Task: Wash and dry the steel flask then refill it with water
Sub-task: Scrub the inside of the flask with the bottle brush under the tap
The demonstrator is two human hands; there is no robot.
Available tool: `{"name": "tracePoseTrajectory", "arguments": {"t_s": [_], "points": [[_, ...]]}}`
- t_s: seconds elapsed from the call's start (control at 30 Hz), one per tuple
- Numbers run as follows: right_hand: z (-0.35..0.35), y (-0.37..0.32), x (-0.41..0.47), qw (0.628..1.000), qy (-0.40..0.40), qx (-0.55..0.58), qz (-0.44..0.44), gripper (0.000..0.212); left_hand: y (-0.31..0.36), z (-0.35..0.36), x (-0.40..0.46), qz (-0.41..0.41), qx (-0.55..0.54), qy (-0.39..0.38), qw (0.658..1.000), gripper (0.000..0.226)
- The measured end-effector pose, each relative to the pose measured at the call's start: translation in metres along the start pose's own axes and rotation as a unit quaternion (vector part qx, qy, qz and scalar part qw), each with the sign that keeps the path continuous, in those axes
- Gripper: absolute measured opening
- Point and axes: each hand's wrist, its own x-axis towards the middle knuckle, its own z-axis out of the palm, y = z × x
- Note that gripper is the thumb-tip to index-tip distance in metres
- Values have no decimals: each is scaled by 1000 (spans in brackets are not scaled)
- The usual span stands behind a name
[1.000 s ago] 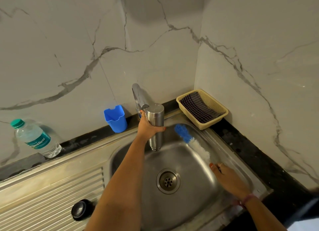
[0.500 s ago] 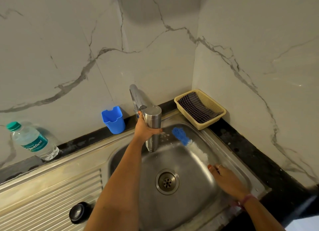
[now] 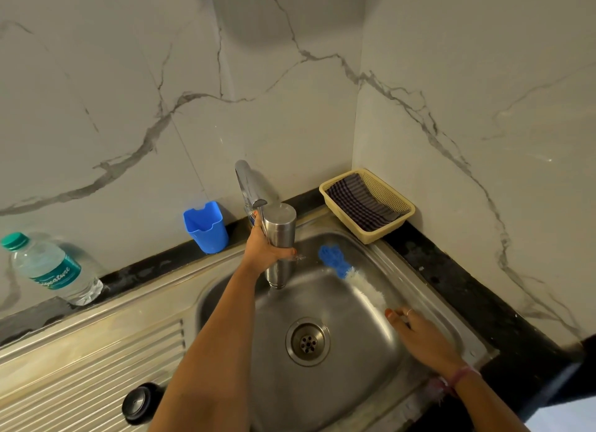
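Steel cylindrical flask (image 3: 280, 238) is hanging upright over the sink (image 3: 429, 289), our left hand (image 3: 266, 249) gripping it; right hand (image 3: 419, 331) is pinching the blue-tipped white bottle brush (image 3: 351, 272), angled toward it.

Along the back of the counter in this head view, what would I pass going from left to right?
Water bottle → blue cup → tap → steel flask, held by the left hand → brush → basket with a checked cloth.

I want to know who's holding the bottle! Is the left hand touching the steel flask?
Touching. The head view shows the left hand wrapped around the middle of the steel flask, fingertips curling across its front, holding it above the sink.
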Motion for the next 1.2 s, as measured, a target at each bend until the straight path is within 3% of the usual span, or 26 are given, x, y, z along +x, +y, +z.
{"name": "tracePoseTrajectory", "arguments": {"t_s": [0.1, 0.3, 0.47, 0.6, 0.73, 0.87, 1.03, 1.2], "points": [[-1, -1, -2, 1000, 4, 19, -16, 25, -8, 2, -8, -21, 11, -13, 1000, 103], [-5, -7, -8, 986, -44, 162, -10, 21, -40, 8, -42, -63, 4, 36, 997, 98], [-17, -32, -10, 990, -3, 89, -111, 22, -52, 10, -66, -59, 14, 54, 997, 88], [-17, -56, -8, 988, -2, 32, -152, 27, -52, 8, -73, -69, 15, 67, 995, 95], [-7, -68, -9, 986, -28, -21, -160, 36, -46, 5, -76, -62, -2, 68, 996, 93], [-21, -57, -8, 984, -47, -49, -163, 22, -42, -1, -79, -62, -29, 84, 994, 95], [-28, -62, 6, 983, 1, -96, -157, 30, -37, -2, -78, -48, -22, 65, 996, 94], [-27, -78, 3, 976, -33, -87, -197, 24, -34, -4, -75, -76, -34, 67, 994, 97]]}}
